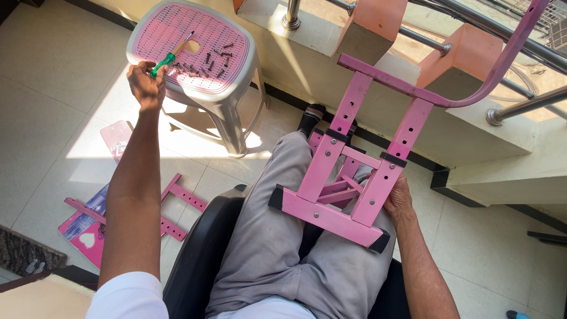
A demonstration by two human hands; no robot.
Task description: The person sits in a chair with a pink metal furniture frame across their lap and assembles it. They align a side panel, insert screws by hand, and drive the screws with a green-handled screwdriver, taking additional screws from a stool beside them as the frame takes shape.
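The left hand (146, 82) reaches out to the pink-topped plastic stool (195, 50), its fingers closed around the green handle of a screwdriver (171, 56) whose long axis runs up and to the right, the shaft and tip lying over the perforated seat. Just beyond the tip, to its right and slightly lower, a loose scatter of dark screws (207, 62) rests on the seat, so the left hand is by far the nearer one to them. The right hand (398, 198) is well apart, down at the lap, its fingers wrapped against the right upright of a pink metal frame (348, 177) that rests across the person's grey-trousered thighs and tilts away towards the railing (520, 109). The frame's drilled uprights point up and away from the person, its bottom bar lying crosswise on the legs. More pink frame parts (177, 204) lie on the tiled floor (47, 88) to the left, beside the black chair (195, 248)
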